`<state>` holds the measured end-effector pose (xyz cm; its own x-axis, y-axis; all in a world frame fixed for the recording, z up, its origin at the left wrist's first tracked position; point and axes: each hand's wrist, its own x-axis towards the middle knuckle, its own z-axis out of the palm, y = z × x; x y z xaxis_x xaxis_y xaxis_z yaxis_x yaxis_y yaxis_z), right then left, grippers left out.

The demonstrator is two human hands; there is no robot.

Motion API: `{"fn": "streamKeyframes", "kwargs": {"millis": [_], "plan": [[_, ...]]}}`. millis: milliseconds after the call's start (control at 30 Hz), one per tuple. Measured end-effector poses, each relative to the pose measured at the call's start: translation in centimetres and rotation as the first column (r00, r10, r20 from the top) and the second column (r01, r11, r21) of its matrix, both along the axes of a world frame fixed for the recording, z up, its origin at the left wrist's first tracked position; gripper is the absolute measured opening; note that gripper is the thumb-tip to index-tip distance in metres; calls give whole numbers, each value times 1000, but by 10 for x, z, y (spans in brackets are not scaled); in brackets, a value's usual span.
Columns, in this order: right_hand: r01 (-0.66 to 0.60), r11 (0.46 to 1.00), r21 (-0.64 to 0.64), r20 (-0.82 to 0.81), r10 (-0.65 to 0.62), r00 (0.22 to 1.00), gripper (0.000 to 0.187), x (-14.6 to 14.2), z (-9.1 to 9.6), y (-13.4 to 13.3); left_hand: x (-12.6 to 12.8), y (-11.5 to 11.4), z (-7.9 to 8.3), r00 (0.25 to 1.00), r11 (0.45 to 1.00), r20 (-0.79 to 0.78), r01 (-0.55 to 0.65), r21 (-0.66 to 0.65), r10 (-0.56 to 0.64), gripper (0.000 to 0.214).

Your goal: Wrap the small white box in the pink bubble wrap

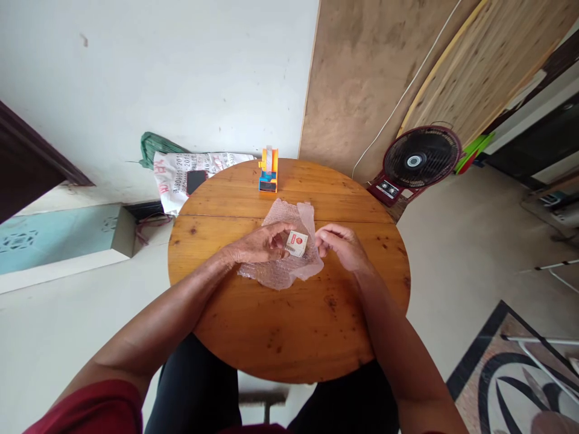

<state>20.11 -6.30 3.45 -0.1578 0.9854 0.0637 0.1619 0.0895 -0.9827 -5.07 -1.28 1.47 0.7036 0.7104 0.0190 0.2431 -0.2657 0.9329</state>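
A small white box (297,243) with red print lies on a sheet of clear bubble wrap (280,277), near the middle of a round wooden table (280,337). My left hand (260,242) comes in from the left, its thumb and fingers closed about the box's left side. On the other side, my right hand (341,244) has its fingers pinched together at the right edge of the wrap. The exact contact of those fingertips is partly hidden. Beyond the wrap stands an orange and blue tape dispenser (268,172) with a roll of tape.
A dark fan (418,158) stands beyond the table's right rear edge. Behind the left rear edge are a printed white sack (169,181) and a dark flat object (196,181). The wall (203,72) rises close behind the table.
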Motion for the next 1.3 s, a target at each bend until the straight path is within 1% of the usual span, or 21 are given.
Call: {"fn": "streamKeyframes", "kwargs": {"millis": [33,67,100,133,167,200,267,333,400,600,700,767,833,967,1067,1200,1300], "plan": [[-146,988,-44,-45,144,989,25,-2,2,-3,0,0,1,1000,1000,-4,10,7,-10,68],[-260,964,-63,-71,256,964,27,-5,4,-6,0,0,1,1000,1000,-5,18,13,-18,68],[-331,942,-59,-81,326,942,27,-9,5,-9,-1,0,2,1000,1000,-3,25,19,-25,68],[-362,932,-37,-79,358,930,27,-13,6,-11,-1,0,2,999,999,-2,34,23,-33,67],[-356,934,0,-71,355,932,27,-16,6,-12,-1,0,3,999,999,-2,46,28,-46,65],[-326,944,43,-58,329,943,26,-19,5,-12,-1,0,3,998,998,-1,57,33,-57,63],[-232,966,113,-15,235,972,25,-22,2,-10,-1,1,4,998,997,-1,68,41,-68,61],[-141,979,144,57,134,989,25,-22,-3,-5,0,0,5,998,997,-9,70,43,-70,62],[-95,981,168,151,70,986,27,-20,-9,-2,0,0,6,998,997,-22,62,42,-61,64],[-142,958,249,345,50,937,42,-24,-19,-1,-1,-1,5,997,997,-10,75,11,-75,69],[-152,952,266,501,-2,866,53,-28,-21,-3,-1,-1,4,998,998,-17,61,5,-61,69],[-152,955,256,578,-25,816,59,-30,-21,-4,0,-1,4,998,999,-32,52,3,-52,69],[-129,962,241,600,-43,799,60,-31,-22,-4,0,-1,5,998,999,-44,50,-2,-50,71],[-50,977,206,585,-83,807,54,-29,-23,-3,-1,0,6,997,999,-70,45,-7,-45,78],[14,986,165,580,-109,807,48,-23,-21,-1,-1,0,5,996,999,-80,42,1,-42,78],[60,989,133,586,-127,800,39,-10,-11,-1,-1,1,1,995,1000,-103,-3,17,5,79],[88,987,133,626,-153,765,33,2,-1,-1,-2,2,-2,994,999,-110,-16,33,20,76]]}}
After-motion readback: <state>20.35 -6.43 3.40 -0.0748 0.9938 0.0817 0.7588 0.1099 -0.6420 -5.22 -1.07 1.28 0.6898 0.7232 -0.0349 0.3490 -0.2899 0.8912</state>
